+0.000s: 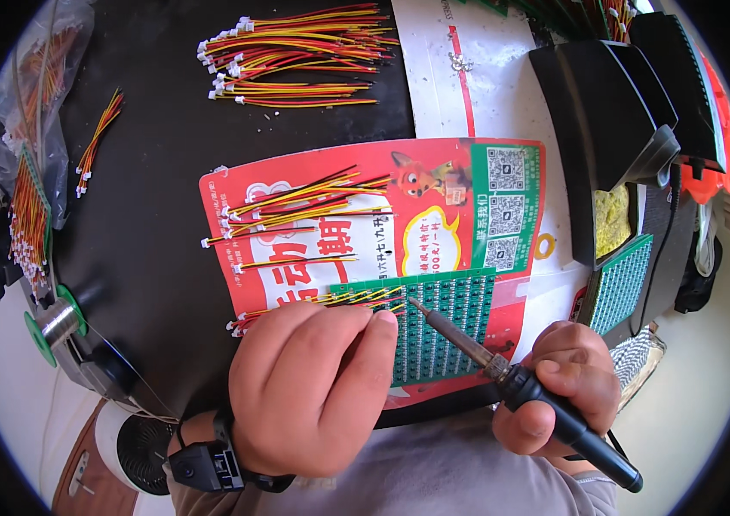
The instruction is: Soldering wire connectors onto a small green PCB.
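My right hand (pixel 576 374) grips a soldering iron (pixel 524 391) by its black handle. Its tip points up and left, over the upper part of a green circuit board panel (pixel 447 344) with rows of small parts. My left hand (pixel 305 387) is closed in a pinch at the panel's left side, thumb and finger by the ends of red, black and yellow wire leads (pixel 245 322). Their white connectors show left of the knuckles; the gripped part is hidden. Several leads lie along the panel's upper left edge. More loose wire leads (pixel 296 206) are spread on a red printed sheet (pixel 511 150).
A large bundle of wire leads (pixel 296 56) lies at the far side of the black table. At left are a solder spool (pixel 58 322) and a bag of leads (pixel 42 95). On the right stand a black holder (pixel 584 112) with yellow sponge (pixel 613 225) and another green panel (pixel 621 284).
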